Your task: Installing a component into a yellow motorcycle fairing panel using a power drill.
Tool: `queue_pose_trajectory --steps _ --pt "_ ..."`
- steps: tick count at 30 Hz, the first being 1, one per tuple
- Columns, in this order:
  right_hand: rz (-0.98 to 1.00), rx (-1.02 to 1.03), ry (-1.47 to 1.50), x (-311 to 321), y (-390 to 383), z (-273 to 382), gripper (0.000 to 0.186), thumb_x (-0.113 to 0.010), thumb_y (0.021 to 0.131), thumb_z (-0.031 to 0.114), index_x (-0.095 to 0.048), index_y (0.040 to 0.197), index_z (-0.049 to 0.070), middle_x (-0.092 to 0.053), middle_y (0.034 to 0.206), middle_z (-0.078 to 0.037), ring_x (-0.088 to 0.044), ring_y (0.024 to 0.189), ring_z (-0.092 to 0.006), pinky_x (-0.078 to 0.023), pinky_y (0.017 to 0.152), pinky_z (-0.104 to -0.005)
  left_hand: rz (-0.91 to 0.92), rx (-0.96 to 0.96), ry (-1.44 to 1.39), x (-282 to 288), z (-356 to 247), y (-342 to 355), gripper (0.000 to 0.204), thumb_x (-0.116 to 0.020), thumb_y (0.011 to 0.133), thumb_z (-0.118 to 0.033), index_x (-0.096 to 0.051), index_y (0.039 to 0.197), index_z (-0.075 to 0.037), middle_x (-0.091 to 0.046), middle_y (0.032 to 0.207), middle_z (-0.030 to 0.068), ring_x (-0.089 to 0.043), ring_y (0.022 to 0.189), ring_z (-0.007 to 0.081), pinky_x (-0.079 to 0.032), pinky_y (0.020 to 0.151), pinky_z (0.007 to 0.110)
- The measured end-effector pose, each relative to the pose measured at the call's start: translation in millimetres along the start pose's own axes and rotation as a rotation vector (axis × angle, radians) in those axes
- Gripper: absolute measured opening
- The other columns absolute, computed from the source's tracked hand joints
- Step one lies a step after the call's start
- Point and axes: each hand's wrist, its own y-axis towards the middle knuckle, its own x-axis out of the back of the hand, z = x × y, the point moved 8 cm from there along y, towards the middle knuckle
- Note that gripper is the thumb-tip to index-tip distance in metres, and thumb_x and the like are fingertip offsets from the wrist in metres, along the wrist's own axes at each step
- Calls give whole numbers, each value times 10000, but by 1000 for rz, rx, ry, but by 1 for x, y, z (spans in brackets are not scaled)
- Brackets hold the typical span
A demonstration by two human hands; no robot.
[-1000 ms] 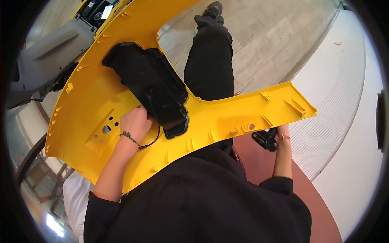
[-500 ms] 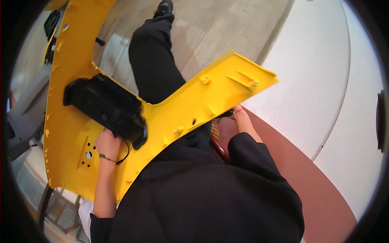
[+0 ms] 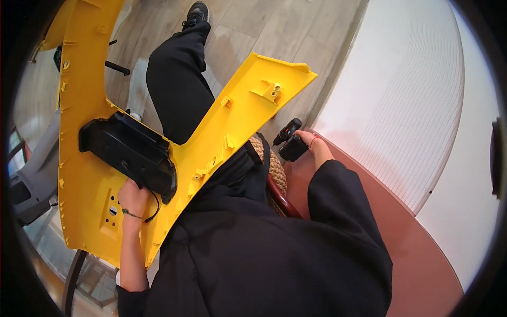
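Observation:
A large yellow plastic panel (image 3: 79, 153) with moulded clips lies across my lap, a black plastic housing (image 3: 113, 142) attached to its inner face. My left hand (image 3: 132, 198), closed, is at the lower edge of the housing, beside a short black cable (image 3: 155, 208); its fingertips are hidden, so I cannot make out what they hold. My right hand (image 3: 309, 141) grips a black power drill (image 3: 290, 145) by its lower part, to the right of the panel.
Grey scooter bodywork (image 3: 37, 164) stands at the left. My trousered leg (image 3: 179, 79) stretches over the wooden floor (image 3: 264, 26). A woven chair (image 3: 277, 171) with a wooden rail is beneath me, beside a reddish-brown surface (image 3: 401, 238) and white ribbed surface (image 3: 396, 90) at the right.
The yellow panel has swung anticlockwise and left with my left hand. My right hand and the drill have moved left and up, and the drill now shows clear of the panel.

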Motion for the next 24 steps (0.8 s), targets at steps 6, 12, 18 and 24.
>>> queue_pose_trajectory --steps 6,12,18,24 --pt "-90 170 -314 3 -8 34 379 -574 786 353 -680 1049 101 -650 1084 -61 -587 999 -184 -431 876 -311 2 -18 33 -7 6 0 242 -634 702 -146 -630 901 -9 -638 834 219 -606 790 402 -488 685 441" --pt "45 299 -387 0 -11 64 306 -593 787 313 -692 983 100 -662 1028 -47 -594 967 -160 -440 859 -304 -22 -17 51 -3 8 -1 227 -638 692 -135 -631 881 -9 -633 792 223 -606 764 404 -486 665 444" --pt "84 127 -489 17 43 55 452 -657 718 480 -720 971 110 -672 1027 -68 -619 935 -186 -471 819 -311 -48 -84 -31 -1 -4 7 218 -636 681 -127 -627 869 -17 -633 798 219 -605 760 403 -486 662 445" --pt "-142 161 -996 6 -43 113 456 -623 722 471 -693 1028 140 -638 1116 -102 -603 1043 -266 -466 882 -342 -15 -2 -11 1 7 -4 228 -623 669 -94 -627 884 -19 -635 812 213 -602 779 400 -486 674 446"
